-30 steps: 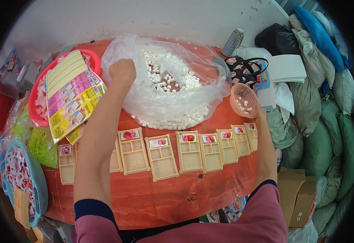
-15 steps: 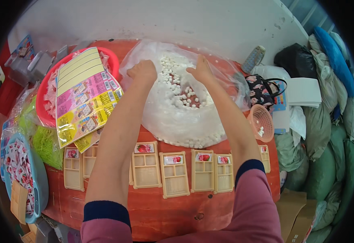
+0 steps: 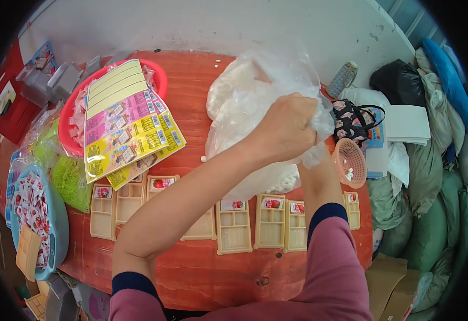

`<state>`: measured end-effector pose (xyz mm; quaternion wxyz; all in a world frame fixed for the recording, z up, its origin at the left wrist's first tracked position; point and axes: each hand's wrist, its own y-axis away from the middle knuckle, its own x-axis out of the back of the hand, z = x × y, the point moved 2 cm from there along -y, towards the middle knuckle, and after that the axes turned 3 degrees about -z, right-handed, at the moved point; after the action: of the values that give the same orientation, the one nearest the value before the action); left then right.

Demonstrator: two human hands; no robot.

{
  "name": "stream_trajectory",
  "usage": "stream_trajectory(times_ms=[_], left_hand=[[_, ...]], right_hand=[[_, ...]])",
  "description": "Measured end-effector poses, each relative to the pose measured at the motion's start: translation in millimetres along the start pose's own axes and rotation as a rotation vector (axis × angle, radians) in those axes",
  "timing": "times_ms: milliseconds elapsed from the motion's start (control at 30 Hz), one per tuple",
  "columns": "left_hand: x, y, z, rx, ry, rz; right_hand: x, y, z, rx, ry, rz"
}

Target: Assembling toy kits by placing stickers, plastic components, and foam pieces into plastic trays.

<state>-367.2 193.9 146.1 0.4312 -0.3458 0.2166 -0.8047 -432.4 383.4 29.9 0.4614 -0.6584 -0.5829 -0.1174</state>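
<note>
A large clear plastic bag (image 3: 244, 101) full of small white pieces sits on the red table (image 3: 191, 75). My left hand (image 3: 287, 128) is shut on the gathered mouth of the bag at its right side, bunching the plastic. My right forearm (image 3: 317, 182) rises to the same spot, but the right hand itself is hidden behind the left hand and the bag. A row of beige compartment trays (image 3: 234, 224) with small red-and-white packets lies along the near side of the table, below the bag.
A red basin (image 3: 159, 80) holds yellow and pink printed sheets (image 3: 121, 123). A blue basin (image 3: 57, 224) of small packets and green shredded material (image 3: 70, 179) sit left. A small pink basket (image 3: 349, 160), a black bag (image 3: 352, 117), sacks (image 3: 432, 203) and cardboard (image 3: 389, 278) are right.
The bag stood open with both hands at its mouth; now its mouth is gathered shut in my left hand, and the bag is pulled together and lifted slightly.
</note>
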Motion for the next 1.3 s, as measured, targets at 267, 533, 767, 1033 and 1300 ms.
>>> stream_trajectory(times_ms=[267, 533, 767, 1033, 1300], left_hand=[[22.5, 16.7, 18.3, 0.034, -0.823, 0.219], [44.6, 22.8, -102.8, 0.132, -1.541, 0.158], [107.9, 19.2, -103.5, 0.349, -1.760, 0.143], [88.2, 29.4, -107.5, 0.380, -1.436, 0.129], [-17.1, 50.8, -28.7, 0.068, -1.163, -0.321]], right_hand=[[68.2, -149.8, -7.5, 0.043, -0.418, 0.136], [80.5, -215.2, -50.5, 0.125, -0.863, 0.233], [67.1, -136.9, -58.3, -0.385, -0.360, -0.080], [26.5, 15.4, -49.1, 0.073, 0.239, -0.534], [105.8, 107.6, -13.8, -0.027, -0.199, -0.074]])
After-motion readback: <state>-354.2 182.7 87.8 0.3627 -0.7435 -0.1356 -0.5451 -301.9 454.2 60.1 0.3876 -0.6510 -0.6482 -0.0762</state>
